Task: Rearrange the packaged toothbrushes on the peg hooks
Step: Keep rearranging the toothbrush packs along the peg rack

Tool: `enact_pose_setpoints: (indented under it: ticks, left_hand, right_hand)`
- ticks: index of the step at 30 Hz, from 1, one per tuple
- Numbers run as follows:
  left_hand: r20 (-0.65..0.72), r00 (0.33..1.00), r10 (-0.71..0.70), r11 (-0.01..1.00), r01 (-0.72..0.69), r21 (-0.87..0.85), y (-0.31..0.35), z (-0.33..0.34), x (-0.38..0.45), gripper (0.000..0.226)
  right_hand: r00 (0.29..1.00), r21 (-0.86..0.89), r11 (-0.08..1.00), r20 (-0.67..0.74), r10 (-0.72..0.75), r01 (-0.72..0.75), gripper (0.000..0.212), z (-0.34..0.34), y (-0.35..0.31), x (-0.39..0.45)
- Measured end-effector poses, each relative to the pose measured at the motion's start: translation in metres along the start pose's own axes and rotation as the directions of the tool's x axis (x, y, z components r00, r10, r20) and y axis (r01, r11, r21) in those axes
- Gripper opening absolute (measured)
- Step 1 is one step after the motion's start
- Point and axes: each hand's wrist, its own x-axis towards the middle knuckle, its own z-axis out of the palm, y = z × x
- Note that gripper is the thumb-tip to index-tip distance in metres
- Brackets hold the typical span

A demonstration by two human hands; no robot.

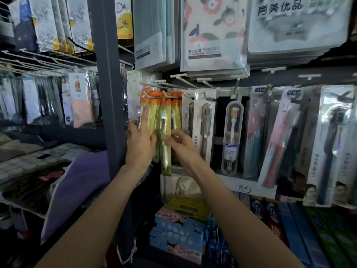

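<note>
head view: both arms raised to the left end of the toothbrush rail, at the cluster of yellow-green and orange carded toothbrush packs (154, 120) hung on two adjacent white peg hooks (152, 94). packs hang by their orange header cards, fanned and overlapping, probably why both hands work the same spot: one to steady, one to sort. left hand (140, 141) laid against the left-most packs, index finger extended straight up along the front pack face, other fingers bent at the pack edge near a white brush handle; reads as pressing and steadying, though whether any finger hooks behind the card cannot be told. right hand (178, 143) meets the lower middle of the green-brush pack (165, 144), which hangs lowest and sits in front; thumb and fingertips close together on its edge, looks like a light pinch, contact partly hidden by blur. pack not yet lifted off its hook. judgement: sorting or aligning stage, early in the task; next move likely needs the header hole slid along the hook without dragging neighbours off. further right on the same rail, apart from the hands: white-carded brushes (204, 130), clear-cased brush (233, 138), pink and dark handled packs. boxed toothpaste (179, 236) stacked below.
</note>
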Motion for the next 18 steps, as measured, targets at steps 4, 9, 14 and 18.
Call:
enact_pose_setpoints:
  ticks: [4,9,14,18]
  left_hand:
    - [-0.006,1.0,0.0,1.0,0.0,-0.004,0.0,0.0,0.0,0.074]
    - [0.008,1.0,0.003,0.999,-0.002,-0.054,-0.001,0.0,0.0,0.077]
    - [0.006,1.0,0.002,0.999,-0.002,-0.042,0.0,-0.002,0.0,0.076]
    - [0.01,1.0,-0.001,0.999,0.001,-0.037,0.0,-0.001,-0.001,0.076]
  right_hand:
    - [0.978,-0.379,0.908,-0.032,-0.204,0.178,0.014,-0.02,-0.014,-0.009]
    - [0.965,-0.564,0.794,0.02,-0.26,0.226,0.01,-0.033,-0.034,-0.008]
    - [0.981,-0.768,0.62,0.061,-0.182,0.162,0.021,-0.04,-0.041,-0.004]
    - [0.992,-0.773,0.622,0.084,-0.099,0.128,0.028,-0.042,-0.051,-0.006]
